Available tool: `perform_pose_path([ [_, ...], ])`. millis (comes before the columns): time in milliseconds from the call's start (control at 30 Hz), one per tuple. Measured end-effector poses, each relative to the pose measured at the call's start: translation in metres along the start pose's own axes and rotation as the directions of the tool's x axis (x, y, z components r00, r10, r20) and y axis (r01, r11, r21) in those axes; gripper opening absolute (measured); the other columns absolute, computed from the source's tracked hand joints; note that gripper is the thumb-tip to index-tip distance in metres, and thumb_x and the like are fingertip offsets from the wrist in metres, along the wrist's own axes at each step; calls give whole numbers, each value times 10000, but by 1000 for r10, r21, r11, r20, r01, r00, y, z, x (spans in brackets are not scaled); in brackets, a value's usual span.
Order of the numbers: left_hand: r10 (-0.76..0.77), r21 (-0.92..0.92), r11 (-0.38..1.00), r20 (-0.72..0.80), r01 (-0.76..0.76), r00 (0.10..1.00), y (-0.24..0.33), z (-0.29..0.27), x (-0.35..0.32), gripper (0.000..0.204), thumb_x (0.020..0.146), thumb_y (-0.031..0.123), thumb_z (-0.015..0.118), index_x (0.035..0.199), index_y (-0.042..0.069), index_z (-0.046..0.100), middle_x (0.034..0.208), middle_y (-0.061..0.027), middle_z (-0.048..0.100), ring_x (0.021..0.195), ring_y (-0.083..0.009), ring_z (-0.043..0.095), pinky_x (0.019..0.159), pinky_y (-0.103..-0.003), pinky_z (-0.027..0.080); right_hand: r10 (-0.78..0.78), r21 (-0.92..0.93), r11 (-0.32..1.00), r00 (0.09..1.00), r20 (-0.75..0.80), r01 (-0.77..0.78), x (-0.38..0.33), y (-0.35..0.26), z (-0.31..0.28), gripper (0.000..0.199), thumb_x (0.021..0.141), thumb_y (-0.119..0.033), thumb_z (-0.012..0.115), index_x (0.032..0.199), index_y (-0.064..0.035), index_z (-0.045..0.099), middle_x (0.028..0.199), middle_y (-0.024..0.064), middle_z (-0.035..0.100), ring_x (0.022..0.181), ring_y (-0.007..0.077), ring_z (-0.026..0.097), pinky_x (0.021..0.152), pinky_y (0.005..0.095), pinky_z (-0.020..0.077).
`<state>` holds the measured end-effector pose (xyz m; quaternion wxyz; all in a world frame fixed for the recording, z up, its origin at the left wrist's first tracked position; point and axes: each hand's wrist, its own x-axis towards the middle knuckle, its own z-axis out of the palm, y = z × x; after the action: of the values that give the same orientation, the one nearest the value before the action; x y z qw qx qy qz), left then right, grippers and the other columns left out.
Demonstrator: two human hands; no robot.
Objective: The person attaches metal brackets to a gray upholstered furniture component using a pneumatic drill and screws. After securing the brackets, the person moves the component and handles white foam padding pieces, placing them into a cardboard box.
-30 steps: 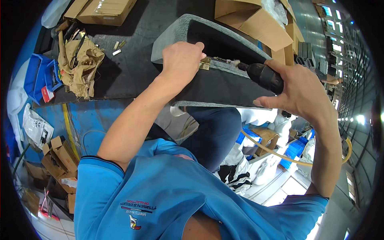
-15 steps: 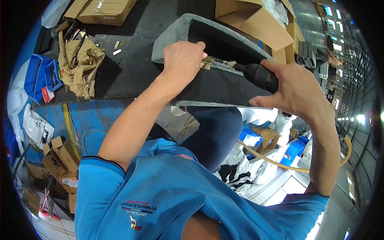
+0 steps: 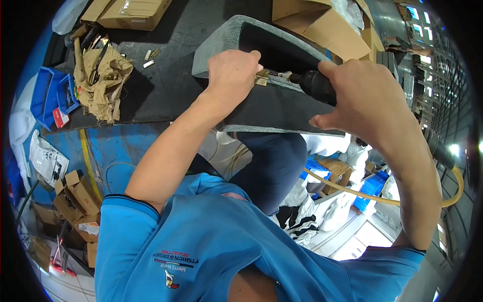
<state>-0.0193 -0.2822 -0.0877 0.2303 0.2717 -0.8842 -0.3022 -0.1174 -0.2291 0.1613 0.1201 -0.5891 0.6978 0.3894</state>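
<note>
A grey fabric-covered box-like piece with a black lining (image 3: 287,108) lies tilted at the table's front edge. On its inner edge sits a small brass-coloured metal bracket (image 3: 262,79). My left hand (image 3: 230,75) is closed at that bracket, its fingertips partly hidden by the fist. My right hand (image 3: 370,95) grips a black air screwdriver (image 3: 317,86) from the right. The driver's nose points left at the bracket along the edge; its bit tip is hard to make out. A yellow hose (image 3: 453,186) runs from the tool's rear, below my forearm.
Crumpled brown paper with scissors (image 3: 94,75) and blue bins (image 3: 48,98) lie at the table's left. Several small metal pieces (image 3: 148,64) rest beside the paper. Cardboard boxes (image 3: 133,14) stand behind, with an opened carton (image 3: 322,30) at the back right.
My right hand and the screwdriver have shifted slightly left toward the bracket, and the right forearm has swung outward with the hose. My left hand has barely moved.
</note>
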Motion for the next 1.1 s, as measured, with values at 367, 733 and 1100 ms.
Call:
perform_pose_path([
  [367, -6, 27, 1000, 27, 6, 1000, 1, 1, 1, 245, 919, 291, 687, 808, 91, 598, 648, -108, 629, 679, -335, 669, 548, -471, 490, -48, -154, 987, 999, -20, 44, 7, -12, 8, 685, 624, -459, 921, 1081, -30, 644, 747, 117, 691, 794, 317, 720, 734, 414, 568],
  [733, -8, 25, 1000, 34, 7, 999, 2, -3, 0, 255, 912, 313, 694, 807, 97, 610, 671, -108, 643, 700, -339, 677, 558, -474, 499, 20, -116, 993, 999, 49, -14, 13, -14, 3, 729, 661, -618, 842, 1050, -23, 681, 796, 124, 713, 855, 316, 724, 749, 420, 570],
  [1100, 256, 104, 949, 297, -297, 920, 54, -18, -39, 279, 903, 326, 689, 1061, 105, 627, 786, -90, 685, 785, -290, 686, 668, -441, 511, 456, 591, 660, 872, 176, -464, -124, 41, 72, 629, 852, -604, 721, 1119, -35, 699, 784, 195, 687, 784, 359, 690, 731, 442, 524],
])
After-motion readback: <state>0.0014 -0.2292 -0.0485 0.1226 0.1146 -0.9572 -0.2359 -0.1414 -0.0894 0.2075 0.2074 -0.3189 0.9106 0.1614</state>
